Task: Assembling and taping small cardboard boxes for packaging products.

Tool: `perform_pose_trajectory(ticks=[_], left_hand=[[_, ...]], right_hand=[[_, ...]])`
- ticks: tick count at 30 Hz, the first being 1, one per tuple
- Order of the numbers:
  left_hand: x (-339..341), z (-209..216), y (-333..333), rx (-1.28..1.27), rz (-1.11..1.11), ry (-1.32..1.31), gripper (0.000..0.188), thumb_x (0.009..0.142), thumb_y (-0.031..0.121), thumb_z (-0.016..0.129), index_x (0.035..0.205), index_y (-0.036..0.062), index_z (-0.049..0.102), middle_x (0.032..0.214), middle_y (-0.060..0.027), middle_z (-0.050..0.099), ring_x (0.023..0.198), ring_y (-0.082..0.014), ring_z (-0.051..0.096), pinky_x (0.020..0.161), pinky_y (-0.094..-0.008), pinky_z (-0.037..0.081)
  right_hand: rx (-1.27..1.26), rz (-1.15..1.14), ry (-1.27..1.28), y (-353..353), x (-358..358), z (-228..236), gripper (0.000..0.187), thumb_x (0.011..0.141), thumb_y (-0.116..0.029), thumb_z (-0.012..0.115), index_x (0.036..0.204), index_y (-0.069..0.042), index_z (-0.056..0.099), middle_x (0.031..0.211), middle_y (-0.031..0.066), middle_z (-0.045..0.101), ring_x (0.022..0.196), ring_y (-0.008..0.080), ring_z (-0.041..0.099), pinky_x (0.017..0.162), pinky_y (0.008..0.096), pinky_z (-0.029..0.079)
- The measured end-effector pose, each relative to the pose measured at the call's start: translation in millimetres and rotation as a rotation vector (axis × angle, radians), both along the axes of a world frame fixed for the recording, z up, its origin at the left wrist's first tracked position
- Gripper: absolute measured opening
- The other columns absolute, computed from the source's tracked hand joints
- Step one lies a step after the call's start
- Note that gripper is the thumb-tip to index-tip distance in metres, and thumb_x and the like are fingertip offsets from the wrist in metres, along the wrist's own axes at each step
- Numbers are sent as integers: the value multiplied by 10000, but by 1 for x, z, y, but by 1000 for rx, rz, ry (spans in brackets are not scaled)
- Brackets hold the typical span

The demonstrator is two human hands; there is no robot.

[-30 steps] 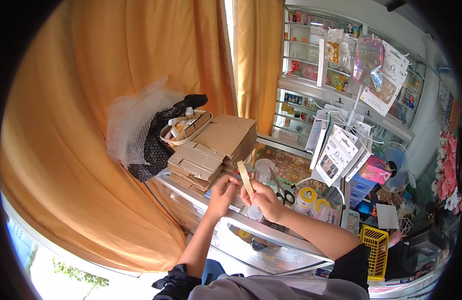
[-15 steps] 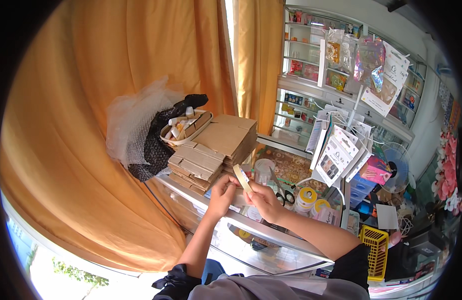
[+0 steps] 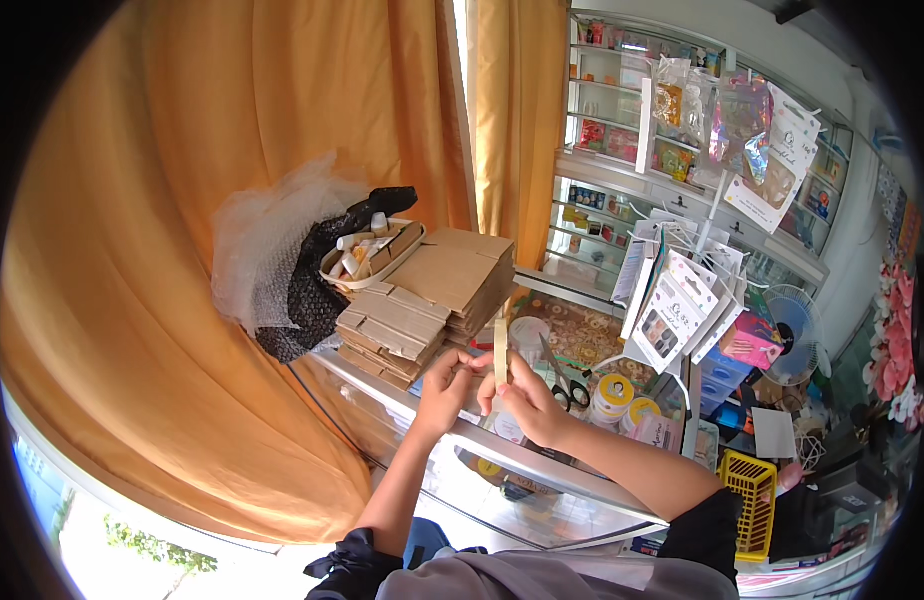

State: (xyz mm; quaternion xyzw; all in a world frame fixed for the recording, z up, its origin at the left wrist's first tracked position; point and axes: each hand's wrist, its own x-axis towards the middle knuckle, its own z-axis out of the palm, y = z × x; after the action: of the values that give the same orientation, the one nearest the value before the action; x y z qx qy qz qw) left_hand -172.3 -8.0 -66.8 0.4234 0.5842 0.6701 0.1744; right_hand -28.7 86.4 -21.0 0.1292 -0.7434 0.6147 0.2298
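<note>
A narrow cream roll of tape (image 3: 501, 349) stands edge-on above the glass counter, gripped in my right hand (image 3: 528, 402) between thumb and fingers. My left hand (image 3: 446, 388) is closed just left of the roll, thumb and fingertips pinched together close to it. What those fingertips hold, if anything, is too small to make out. Behind my left hand lies a pile of flattened cardboard boxes (image 3: 394, 322). Past my right hand, a pair of scissors (image 3: 574, 393) with black handles rests beside a clear round container (image 3: 527, 335).
Taller cardboard stacks (image 3: 452, 268) and a basket of small bottles (image 3: 367, 258) occupy the counter's left end, with bubble wrap (image 3: 282, 250) alongside. Yellow-lidded tubs (image 3: 614, 393) sit at right, below a white display rack (image 3: 672, 300) of hanging packets. A yellow basket (image 3: 748, 505) stands farther right.
My right hand has turned the tape roll from a tilted position to upright, so its edge now faces me. My left hand stays nearly in place, fingers still pinched.
</note>
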Motion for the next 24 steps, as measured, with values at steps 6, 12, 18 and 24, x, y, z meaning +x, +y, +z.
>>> perform_pose_trajectory(ticks=[6,12,18,24], left_hand=[[1,3,0,8,30,78,133,865,100,451,901,22,553,829,-27,567,787,-106,524,705,-241,423],[2,3,0,11,36,66,130,853,106,465,885,30,566,804,-31,553,763,-116,517,683,-251,411],[2,2,0,41,30,62,124,858,94,464,889,23,561,827,-35,574,781,-117,530,709,-249,420],[1,1,1,17,-8,5,125,888,93,453,914,18,549,844,-34,584,799,-104,533,732,-240,426]], right_hand=[[-8,29,-31,2,-1,-3,195,925,-67,320,1096,-10,393,787,66,493,741,130,477,751,287,403],[-75,56,5,2,-1,-2,116,941,-117,333,970,-27,401,736,16,390,634,92,357,592,254,336],[-29,24,-23,1,0,1,113,900,-68,322,923,-33,427,752,25,421,676,105,404,646,265,368],[2,-41,-7,4,-2,-7,224,922,-73,373,1096,0,495,862,63,515,818,125,499,775,276,408]])
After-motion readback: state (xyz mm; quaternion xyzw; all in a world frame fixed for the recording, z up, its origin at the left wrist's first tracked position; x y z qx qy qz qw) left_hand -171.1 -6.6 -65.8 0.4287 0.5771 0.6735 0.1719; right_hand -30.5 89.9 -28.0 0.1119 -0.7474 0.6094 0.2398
